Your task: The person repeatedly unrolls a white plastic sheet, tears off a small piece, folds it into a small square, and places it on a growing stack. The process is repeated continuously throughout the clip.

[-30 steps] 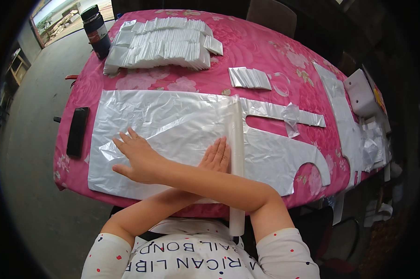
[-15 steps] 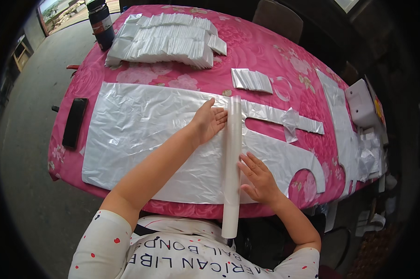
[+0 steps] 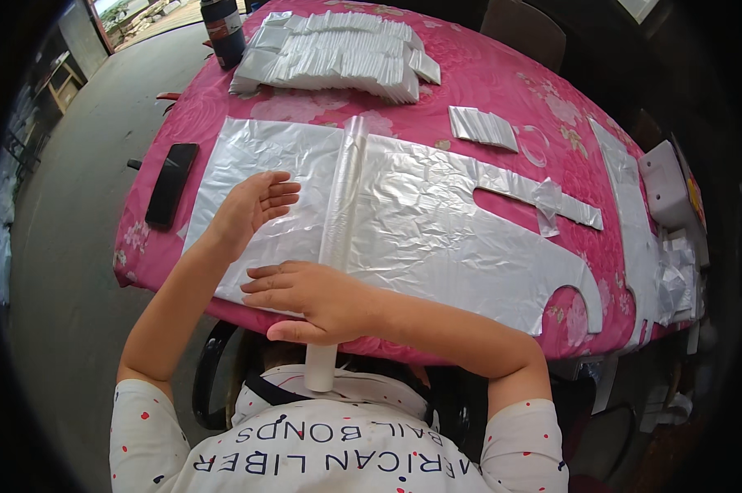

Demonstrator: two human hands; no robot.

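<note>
A stack of large white plastic carrier bags with cut-out handles (image 3: 436, 222) lies flat before me. A long, pale roller (image 3: 344, 197) lies across the bags, its near end jutting past the table edge toward my shirt. My right hand (image 3: 317, 302) is over the near part of the roller, palm down, fingers stretched to the left; it hides that stretch, and whether it touches cannot be told. Left of the roller, my left hand (image 3: 252, 205) hovers over the bags with fingers extended, holding nothing.
Folded plastic packets (image 3: 338, 53) form a big heap at the back, with a smaller row (image 3: 483, 129) right of it. A dark bottle (image 3: 224, 33) and a black phone (image 3: 172, 186) stand and lie at left. More cut bags (image 3: 625, 214) and a white box (image 3: 665, 182) are at right.
The roller has moved left across the bags and tilted. Both hands have shifted left, the right one now over the roller. The view has shifted too.
</note>
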